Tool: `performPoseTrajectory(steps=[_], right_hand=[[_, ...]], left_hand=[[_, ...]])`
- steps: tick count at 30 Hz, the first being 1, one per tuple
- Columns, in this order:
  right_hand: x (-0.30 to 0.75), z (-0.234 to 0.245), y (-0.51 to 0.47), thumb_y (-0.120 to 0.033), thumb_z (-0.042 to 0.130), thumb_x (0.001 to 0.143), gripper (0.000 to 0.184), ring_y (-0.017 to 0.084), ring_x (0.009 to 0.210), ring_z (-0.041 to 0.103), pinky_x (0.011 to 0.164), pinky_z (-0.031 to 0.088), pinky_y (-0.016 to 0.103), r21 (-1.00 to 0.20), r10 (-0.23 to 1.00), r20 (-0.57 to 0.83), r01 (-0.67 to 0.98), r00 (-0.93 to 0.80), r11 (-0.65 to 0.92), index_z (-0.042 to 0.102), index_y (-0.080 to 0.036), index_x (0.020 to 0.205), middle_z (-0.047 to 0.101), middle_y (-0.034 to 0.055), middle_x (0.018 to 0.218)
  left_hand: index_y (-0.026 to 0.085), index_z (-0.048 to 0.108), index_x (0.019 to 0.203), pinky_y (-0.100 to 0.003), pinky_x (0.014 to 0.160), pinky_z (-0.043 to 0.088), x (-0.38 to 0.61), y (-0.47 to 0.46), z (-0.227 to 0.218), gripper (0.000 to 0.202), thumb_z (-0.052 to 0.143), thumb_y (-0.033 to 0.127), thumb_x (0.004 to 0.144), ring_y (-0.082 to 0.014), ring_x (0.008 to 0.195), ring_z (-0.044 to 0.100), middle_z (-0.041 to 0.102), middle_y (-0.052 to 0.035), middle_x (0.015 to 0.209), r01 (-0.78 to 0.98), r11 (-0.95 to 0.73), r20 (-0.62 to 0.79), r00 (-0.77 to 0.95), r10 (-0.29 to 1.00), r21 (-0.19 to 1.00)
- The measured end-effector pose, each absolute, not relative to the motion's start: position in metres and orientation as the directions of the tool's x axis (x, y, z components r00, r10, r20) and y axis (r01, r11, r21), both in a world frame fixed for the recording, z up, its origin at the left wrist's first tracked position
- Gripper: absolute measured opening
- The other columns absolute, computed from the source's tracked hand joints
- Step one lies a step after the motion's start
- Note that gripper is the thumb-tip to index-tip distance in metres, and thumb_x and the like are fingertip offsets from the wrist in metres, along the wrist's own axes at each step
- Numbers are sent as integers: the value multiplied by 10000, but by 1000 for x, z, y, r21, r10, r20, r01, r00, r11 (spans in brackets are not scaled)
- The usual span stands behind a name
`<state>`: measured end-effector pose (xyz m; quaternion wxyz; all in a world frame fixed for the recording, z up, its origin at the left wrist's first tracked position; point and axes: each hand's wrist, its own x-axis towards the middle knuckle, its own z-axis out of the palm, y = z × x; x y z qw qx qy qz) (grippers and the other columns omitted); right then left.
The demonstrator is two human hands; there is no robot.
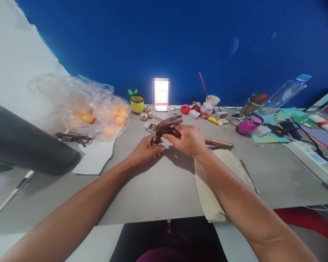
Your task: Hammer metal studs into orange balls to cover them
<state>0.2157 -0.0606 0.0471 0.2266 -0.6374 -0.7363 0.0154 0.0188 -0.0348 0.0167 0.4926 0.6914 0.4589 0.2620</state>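
A claw hammer (168, 127) with a rusty head and a wooden handle is in my right hand (187, 140). The fingers wrap the handle close to the head, and the claw points up and to the right. My left hand (146, 151) is closed around a small shiny gold-brown thing (155, 143), mostly hidden by the fingers. The hammer's face rests on or just above it; I cannot tell which. Just behind the hammer head lies a small open box (152, 127) with little dark pieces in it.
A folded cream cloth (210, 185) lies under my right forearm. To the left are a plastic bag of orange fruit (98, 116), glasses (73, 137) and a dark cylinder (30, 142). Shiny balls (144, 115) sit by a yellow pot (137, 104). A power strip (314, 160) is at right.
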Motion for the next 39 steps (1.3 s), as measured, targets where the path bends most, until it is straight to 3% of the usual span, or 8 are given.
performPoseTrajectory(steps=[13,20,39], right_hand=[[215,60,-64,-637,513,985,480,233,874,681,748,403,318,-284,969,215,942,-118,178,738,-219,1055,774,79,979],[216,65,-65,-639,486,1002,502,237,881,681,762,406,317,-270,975,174,946,-137,181,721,-200,1060,768,97,982],[217,48,-61,-669,532,958,497,213,798,672,682,359,301,-272,948,309,947,-81,170,735,-215,958,761,67,865]], left_hand=[[193,598,970,-272,523,448,20,-36,17,264,701,319,763,-145,520,568,634,28,638,457,-108,-91,393,915,883],[193,619,950,-288,588,465,21,-38,21,231,679,312,761,-174,601,617,632,28,667,528,-153,-79,390,918,835],[194,581,989,-266,513,430,20,-37,15,271,685,321,774,-135,511,549,609,42,639,430,-108,-86,406,910,896]])
